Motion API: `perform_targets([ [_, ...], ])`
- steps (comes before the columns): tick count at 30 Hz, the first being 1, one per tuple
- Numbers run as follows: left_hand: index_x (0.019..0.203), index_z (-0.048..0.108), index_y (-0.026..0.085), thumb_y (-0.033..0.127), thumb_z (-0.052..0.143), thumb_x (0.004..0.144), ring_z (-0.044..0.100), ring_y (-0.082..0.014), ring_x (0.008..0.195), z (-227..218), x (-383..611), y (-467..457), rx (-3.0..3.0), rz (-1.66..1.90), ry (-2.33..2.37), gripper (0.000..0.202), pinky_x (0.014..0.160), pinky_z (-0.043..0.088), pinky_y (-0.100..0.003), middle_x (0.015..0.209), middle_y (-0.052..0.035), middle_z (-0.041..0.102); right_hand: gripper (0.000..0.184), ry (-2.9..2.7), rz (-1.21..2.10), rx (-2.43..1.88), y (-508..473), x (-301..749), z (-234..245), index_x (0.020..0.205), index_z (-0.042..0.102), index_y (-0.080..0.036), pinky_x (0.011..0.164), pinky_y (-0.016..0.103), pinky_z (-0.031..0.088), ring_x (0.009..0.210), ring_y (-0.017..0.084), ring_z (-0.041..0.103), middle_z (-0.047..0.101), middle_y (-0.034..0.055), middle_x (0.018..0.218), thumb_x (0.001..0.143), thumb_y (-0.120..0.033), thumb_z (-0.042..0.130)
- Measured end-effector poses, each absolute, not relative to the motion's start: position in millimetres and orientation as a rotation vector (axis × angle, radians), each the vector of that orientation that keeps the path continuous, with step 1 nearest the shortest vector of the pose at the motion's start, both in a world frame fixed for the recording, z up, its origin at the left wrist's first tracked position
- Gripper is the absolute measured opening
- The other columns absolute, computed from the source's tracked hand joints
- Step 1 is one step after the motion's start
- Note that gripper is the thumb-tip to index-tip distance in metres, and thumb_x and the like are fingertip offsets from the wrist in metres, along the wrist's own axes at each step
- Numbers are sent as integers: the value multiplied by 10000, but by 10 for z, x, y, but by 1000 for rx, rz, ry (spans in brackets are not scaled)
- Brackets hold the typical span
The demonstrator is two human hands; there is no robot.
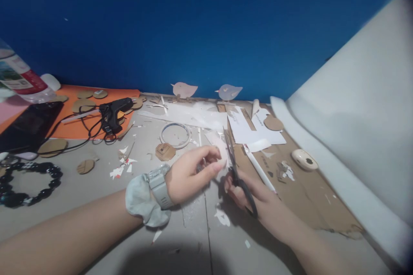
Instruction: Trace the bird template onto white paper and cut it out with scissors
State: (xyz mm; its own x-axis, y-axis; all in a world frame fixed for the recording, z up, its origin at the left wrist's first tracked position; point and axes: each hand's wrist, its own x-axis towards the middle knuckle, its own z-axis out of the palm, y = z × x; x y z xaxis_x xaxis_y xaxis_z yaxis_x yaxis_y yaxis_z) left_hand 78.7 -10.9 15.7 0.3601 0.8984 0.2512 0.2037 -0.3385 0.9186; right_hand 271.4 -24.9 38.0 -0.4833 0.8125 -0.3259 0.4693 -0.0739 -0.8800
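Note:
My left hand, with a watch and a pale scrunchie at the wrist, has its fingers closed on a small piece of white paper. Its fingertips partly hide the paper. Black-handled scissors are held in my right hand, blades pointing away from me and slightly parted beside the paper. Below the hands lies a cut white paper scrap. A roll of tape and a cardboard octagon rest beyond my left wrist.
At left are a glue gun with its cord, orange paper, a phone, a bottle and a beaded bracelet. Two paper birds stand by the blue wall. Cardboard and a cream oval object lie right.

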Motion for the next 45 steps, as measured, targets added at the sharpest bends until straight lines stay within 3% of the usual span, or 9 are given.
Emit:
perform_targets([
  [6,940,548,156,329,430,902,574,-136,740,195,811,-132,1645,992,869,213,690,463,-268,812,-37,624,224,-1878,1566,-1350,-276,2658,341,1013,569,-238,821,311,430,904,205,555,604,19,924,876,-398,489],
  [10,890,553,152,343,436,899,566,-127,727,201,801,-130,1681,996,850,224,677,459,-257,791,-26,609,226,-1865,1557,-1354,-276,2646,354,948,593,-218,787,312,445,848,194,562,609,19,881,855,-410,519],
  [13,862,545,162,350,380,917,545,-128,703,168,801,-109,1751,1007,988,256,668,443,-269,751,-11,579,273,-1735,1565,-1398,-230,2692,356,853,569,-194,640,279,459,671,155,544,562,6,738,834,-462,522],
  [16,893,556,176,345,472,870,514,-185,850,101,804,-71,1969,1013,1325,190,775,413,-341,865,-35,577,328,-1521,1322,-1601,-121,2782,344,875,563,-190,514,258,432,579,153,530,551,7,685,785,-506,556],
  [19,990,582,205,383,563,806,450,-251,973,30,810,-25,2177,864,1568,257,843,369,-423,1005,-58,549,386,-1545,1011,-1777,20,2872,313,975,609,-188,534,279,429,700,223,585,622,53,774,731,-488,616],
  [25,897,617,229,394,611,773,438,-242,989,-31,821,30,2225,740,1594,206,850,356,-417,1012,-35,529,225,-1933,629,-1842,166,2869,211,875,642,-216,579,292,400,691,220,591,664,46,780,798,-370,498],
  [31,851,611,219,304,611,779,444,-227,969,-13,813,29,2216,762,1559,111,835,357,-393,1000,-25,546,131,-1998,632,-1783,131,2775,183,691,572,-197,493,245,333,550,165,529,598,-2,613,750,-284,494],
  [39,845,609,226,282,605,774,443,-224,967,-16,814,28,2210,730,1521,90,840,352,-390,1007,-14,552,214,-1950,673,-1775,125,2785,107,724,552,-203,501,249,365,539,166,546,606,-4,615,814,-373,459],
  [45,885,598,214,348,557,812,451,-222,964,-35,825,31,2240,709,1503,158,843,346,-398,1008,-26,564,157,-1914,656,-1762,162,2752,95,737,557,-218,553,264,378,643,191,571,633,2,702,804,-338,483],
])
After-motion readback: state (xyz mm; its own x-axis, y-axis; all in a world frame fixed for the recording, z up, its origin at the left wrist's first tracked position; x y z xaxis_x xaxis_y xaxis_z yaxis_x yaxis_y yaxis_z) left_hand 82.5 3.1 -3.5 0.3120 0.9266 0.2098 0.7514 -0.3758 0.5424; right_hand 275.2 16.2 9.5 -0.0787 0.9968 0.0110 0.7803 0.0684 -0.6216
